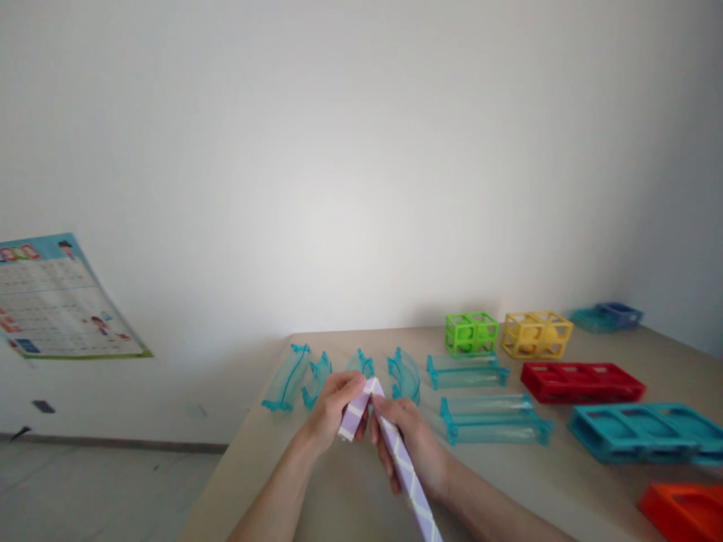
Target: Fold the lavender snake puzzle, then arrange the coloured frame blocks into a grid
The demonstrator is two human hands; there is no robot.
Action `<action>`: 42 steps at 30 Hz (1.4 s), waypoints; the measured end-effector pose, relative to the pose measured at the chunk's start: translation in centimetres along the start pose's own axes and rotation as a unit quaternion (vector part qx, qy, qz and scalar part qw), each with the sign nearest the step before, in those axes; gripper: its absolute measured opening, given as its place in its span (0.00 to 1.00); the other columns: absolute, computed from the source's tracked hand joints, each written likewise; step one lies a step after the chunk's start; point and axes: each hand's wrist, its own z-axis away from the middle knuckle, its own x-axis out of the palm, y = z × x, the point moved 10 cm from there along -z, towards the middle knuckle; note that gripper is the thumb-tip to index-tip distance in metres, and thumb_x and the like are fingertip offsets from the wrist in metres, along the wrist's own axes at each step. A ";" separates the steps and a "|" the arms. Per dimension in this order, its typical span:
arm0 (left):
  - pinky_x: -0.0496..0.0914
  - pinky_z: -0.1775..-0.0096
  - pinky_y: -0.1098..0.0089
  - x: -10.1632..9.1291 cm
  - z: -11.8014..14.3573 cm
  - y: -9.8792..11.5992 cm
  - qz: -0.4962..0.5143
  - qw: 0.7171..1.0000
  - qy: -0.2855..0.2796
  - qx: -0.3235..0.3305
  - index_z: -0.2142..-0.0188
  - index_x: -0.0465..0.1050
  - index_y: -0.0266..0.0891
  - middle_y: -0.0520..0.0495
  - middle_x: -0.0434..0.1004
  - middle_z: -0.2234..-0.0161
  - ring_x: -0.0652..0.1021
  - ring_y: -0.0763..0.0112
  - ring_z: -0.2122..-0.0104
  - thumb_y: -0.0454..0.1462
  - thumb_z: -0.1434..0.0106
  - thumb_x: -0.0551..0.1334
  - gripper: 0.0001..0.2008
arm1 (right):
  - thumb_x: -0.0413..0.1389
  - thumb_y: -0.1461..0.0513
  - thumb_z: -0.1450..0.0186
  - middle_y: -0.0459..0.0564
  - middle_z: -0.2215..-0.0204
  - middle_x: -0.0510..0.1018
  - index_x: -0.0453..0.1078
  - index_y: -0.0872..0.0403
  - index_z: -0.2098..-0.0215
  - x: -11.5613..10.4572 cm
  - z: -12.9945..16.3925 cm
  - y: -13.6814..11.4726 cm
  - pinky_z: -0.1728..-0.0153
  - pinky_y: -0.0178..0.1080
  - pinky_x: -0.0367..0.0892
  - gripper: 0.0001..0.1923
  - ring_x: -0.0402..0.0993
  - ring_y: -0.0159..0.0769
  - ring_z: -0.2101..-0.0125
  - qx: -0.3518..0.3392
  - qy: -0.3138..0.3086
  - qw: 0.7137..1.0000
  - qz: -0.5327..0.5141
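Left hand pinches a short lilac block; right hand clamps a long lilac strip, ends meeting between both grips above the bench. Probably light, rigid plastic; hold near the joint.

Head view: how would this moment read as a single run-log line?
left hand: holds short lilac piece | right hand: holds long lilac strip | pieces meet at top | clear teal track pieces on table

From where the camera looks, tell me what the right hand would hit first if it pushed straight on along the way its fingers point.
The right hand, gripping the long lilac strip, points up-left toward the left hand. It would meet the short lilac piece and those fingers first. Beyond them lie the curved clear teal track pieces, though depth is hard to judge.
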 end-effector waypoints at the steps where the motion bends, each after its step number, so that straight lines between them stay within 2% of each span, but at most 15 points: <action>1: 0.54 0.89 0.77 -0.1 0.0 -0.1 0.000 1.000 0.002 -0.003 0.80 0.67 0.35 0.49 0.68 0.89 0.66 0.75 0.91 0.52 0.40 0.58 0.24 | 0.50 0.40 0.42 0.45 0.95 0.65 0.66 0.57 0.83 -0.1 0.0 0.1 0.96 0.28 0.53 0.30 0.57 0.28 0.96 0.004 0.002 1.000 0.002; 13: 0.52 0.90 0.77 0.0 0.0 -0.1 0.009 1.000 0.017 -0.005 0.82 0.66 0.35 0.50 0.66 0.90 0.65 0.75 0.93 0.53 0.43 0.60 0.24 | 0.49 0.40 0.42 0.44 0.95 0.65 0.66 0.57 0.83 -0.2 -0.1 0.5 0.96 0.27 0.54 0.30 0.58 0.27 0.96 0.012 0.008 1.000 0.010; 18: 0.55 0.90 0.77 0.7 0.1 0.1 0.008 1.000 -0.010 0.000 0.81 0.67 0.35 0.47 0.71 0.88 0.66 0.76 0.92 0.53 0.41 0.59 0.24 | 0.46 0.38 0.40 0.43 0.95 0.65 0.66 0.56 0.79 -0.1 0.2 0.3 0.96 0.28 0.53 0.31 0.58 0.28 0.96 0.004 0.016 1.000 -0.003; 27: 0.54 0.89 0.76 1.4 0.3 -0.4 -0.023 1.000 0.002 0.021 0.79 0.65 0.37 0.49 0.70 0.88 0.64 0.76 0.92 0.54 0.41 0.58 0.23 | 0.42 0.37 0.37 0.43 0.95 0.64 0.65 0.55 0.79 -0.4 0.6 1.0 0.95 0.28 0.49 0.33 0.57 0.28 0.96 -0.006 0.021 1.000 0.000; 31: 0.55 0.87 0.75 1.3 0.6 -0.6 -0.081 0.995 0.043 0.037 0.79 0.63 0.39 0.53 0.65 0.89 0.64 0.76 0.91 0.56 0.38 0.53 0.24 | 0.45 0.38 0.37 0.42 0.96 0.62 0.63 0.55 0.82 -1.1 0.5 1.2 0.93 0.30 0.47 0.32 0.53 0.27 0.96 -0.018 0.049 0.998 0.017; 35: 0.56 0.81 0.73 0.7 1.3 0.2 -0.154 0.976 0.114 0.105 0.80 0.60 0.40 0.54 0.60 0.87 0.64 0.76 0.85 0.54 0.35 0.51 0.25 | 0.48 0.40 0.37 0.41 0.95 0.58 0.61 0.54 0.86 -1.6 0.5 0.7 0.89 0.32 0.44 0.32 0.50 0.25 0.94 -0.043 0.083 0.995 0.046; 39: 0.54 0.79 0.73 -0.4 1.8 -0.4 -0.103 0.975 0.164 0.111 0.82 0.57 0.40 0.56 0.54 0.85 0.59 0.77 0.83 0.57 0.38 0.52 0.27 | 0.48 0.38 0.40 0.41 0.93 0.60 0.62 0.54 0.85 -1.3 0.4 0.2 0.86 0.33 0.46 0.32 0.52 0.26 0.91 -0.035 0.083 0.992 0.088; 42: 0.54 0.80 0.74 -0.8 1.9 -0.7 -0.048 0.977 0.178 0.107 0.82 0.58 0.39 0.56 0.55 0.85 0.59 0.78 0.83 0.59 0.42 0.56 0.28 | 0.48 0.37 0.40 0.42 0.90 0.62 0.62 0.55 0.84 -0.6 0.6 -1.1 0.84 0.33 0.49 0.32 0.55 0.27 0.88 -0.024 0.074 0.984 0.157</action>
